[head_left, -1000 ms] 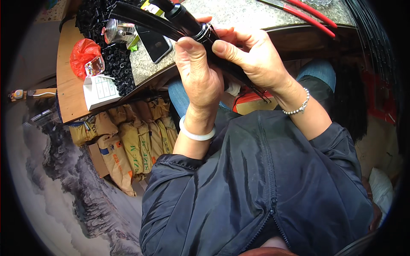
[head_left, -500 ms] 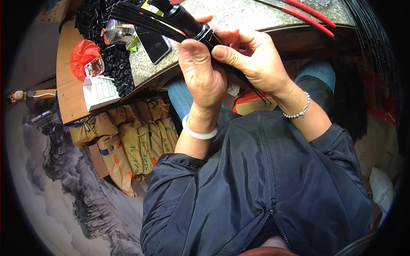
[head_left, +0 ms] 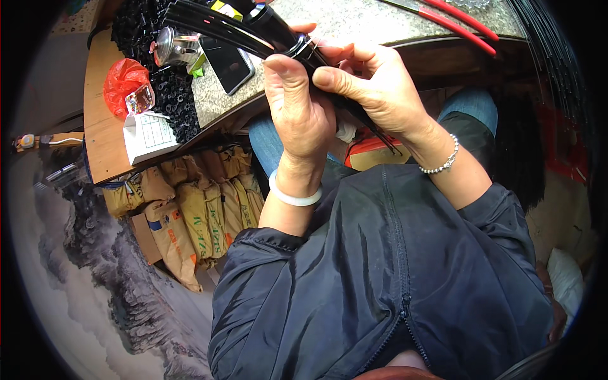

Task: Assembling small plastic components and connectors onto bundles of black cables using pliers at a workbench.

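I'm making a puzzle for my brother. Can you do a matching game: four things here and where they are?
1. Crinkled red plastic bag
2. Black rectangular phone
3. Silver beaded bracelet
4. Bundle of long black strips

A. around the wrist of the right hand
B. gripped by the left hand
C. on the brown wooden board
D. on the speckled grey stone top

Pairs: 1-C, 2-D, 3-A, 4-B

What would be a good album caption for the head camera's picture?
Left hand holds black rods and a black tube, right hand against them, beside a speckled worktop bearing a smartphone.
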Available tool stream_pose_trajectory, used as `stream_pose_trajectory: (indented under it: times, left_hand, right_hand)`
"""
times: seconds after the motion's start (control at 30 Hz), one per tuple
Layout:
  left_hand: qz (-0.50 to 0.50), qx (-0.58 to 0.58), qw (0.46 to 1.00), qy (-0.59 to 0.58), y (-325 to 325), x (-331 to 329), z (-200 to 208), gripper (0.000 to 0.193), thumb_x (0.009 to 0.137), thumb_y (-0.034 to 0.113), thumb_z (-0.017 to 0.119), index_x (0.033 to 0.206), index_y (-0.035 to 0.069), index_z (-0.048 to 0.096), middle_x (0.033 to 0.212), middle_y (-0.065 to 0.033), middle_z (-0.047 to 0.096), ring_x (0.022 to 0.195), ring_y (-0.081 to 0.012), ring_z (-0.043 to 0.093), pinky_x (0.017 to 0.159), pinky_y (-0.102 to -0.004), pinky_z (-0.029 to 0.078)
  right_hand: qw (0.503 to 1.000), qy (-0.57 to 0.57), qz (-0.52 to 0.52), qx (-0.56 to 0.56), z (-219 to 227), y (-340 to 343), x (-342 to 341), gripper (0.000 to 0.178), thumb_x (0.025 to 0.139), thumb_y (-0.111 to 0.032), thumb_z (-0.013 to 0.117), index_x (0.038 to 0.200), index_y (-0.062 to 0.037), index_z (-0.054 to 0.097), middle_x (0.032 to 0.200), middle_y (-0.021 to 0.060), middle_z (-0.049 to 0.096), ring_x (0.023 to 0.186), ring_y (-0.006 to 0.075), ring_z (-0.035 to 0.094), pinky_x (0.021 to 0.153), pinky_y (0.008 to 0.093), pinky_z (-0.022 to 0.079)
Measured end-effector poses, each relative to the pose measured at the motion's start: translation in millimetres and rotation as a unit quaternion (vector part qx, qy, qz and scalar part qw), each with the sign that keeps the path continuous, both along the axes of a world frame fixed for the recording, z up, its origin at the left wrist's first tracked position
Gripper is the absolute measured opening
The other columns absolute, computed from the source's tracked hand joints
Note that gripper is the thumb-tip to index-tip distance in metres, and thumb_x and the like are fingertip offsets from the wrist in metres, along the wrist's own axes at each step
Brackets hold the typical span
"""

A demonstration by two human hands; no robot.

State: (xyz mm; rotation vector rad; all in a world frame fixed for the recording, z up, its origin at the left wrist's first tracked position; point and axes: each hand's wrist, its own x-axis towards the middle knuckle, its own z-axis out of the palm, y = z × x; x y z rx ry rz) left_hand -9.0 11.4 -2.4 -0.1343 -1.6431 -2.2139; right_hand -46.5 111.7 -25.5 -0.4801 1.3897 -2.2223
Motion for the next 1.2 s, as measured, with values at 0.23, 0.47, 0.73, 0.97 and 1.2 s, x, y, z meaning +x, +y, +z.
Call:
stream_pose_trajectory:
  times: [0.23,0.47,0.73,0.97,1.2]
  left_hand:
    - [0.006,0.016,1.000,0.006,-1.4,1.2,-2.0,0.052,0.090,0.049,0.038,0.118,0.004,0.040,0.091,-0.0080,0.057,0.093,-0.0195,0.055,0.093,-0.0366,0.037]
    - [0.017,0.037,0.999,0.008,-1.4,2.6,-4.5,0.050,0.091,0.046,0.038,0.119,0.005,0.040,0.096,-0.0073,0.055,0.095,-0.0180,0.054,0.094,-0.0359,0.037]
    - [0.003,0.024,1.000,0.016,-3.3,3.4,-4.1,0.049,0.092,0.046,0.037,0.119,0.005,0.041,0.102,-0.0060,0.053,0.093,-0.0161,0.053,0.090,-0.0322,0.039]
    - [0.033,0.015,0.999,0.016,-2.9,-1.5,-5.7,0.052,0.092,0.047,0.036,0.121,0.004,0.039,0.092,-0.0078,0.058,0.089,-0.0164,0.055,0.088,-0.0315,0.041]
    - [0.026,0.047,0.999,0.003,-0.6,-0.4,-2.0,0.051,0.091,0.049,0.037,0.119,0.005,0.040,0.093,-0.0074,0.056,0.091,-0.0172,0.053,0.090,-0.0326,0.039]
  right_hand:
    - [0.992,-0.054,0.028,-0.110,-2.8,-1.8,0.3,0.030,0.079,-0.015,0.068,0.105,-0.0010,0.060,0.090,0.0012,0.061,0.081,0.0052,0.054,0.074,0.0184,0.044]
    - [0.989,-0.072,0.044,-0.124,0.8,0.8,-2.4,0.027,0.082,-0.015,0.066,0.105,-0.0011,0.060,0.092,0.0016,0.062,0.084,0.0060,0.055,0.076,0.0189,0.045]
    - [0.986,-0.081,0.091,-0.114,1.9,4.2,-10.0,0.034,0.079,-0.020,0.069,0.106,-0.0024,0.062,0.095,0.0011,0.063,0.089,0.0061,0.055,0.084,0.0219,0.041]
    - [0.985,-0.089,0.084,-0.117,-2.1,1.0,-10.1,0.034,0.077,-0.019,0.071,0.106,-0.0032,0.063,0.094,0.0009,0.063,0.090,0.0066,0.055,0.086,0.0220,0.040]
    - [0.985,-0.092,0.093,-0.113,-1.9,0.3,-10.7,0.034,0.077,-0.018,0.071,0.105,-0.0019,0.063,0.094,0.0012,0.063,0.089,0.0064,0.055,0.086,0.0222,0.041]
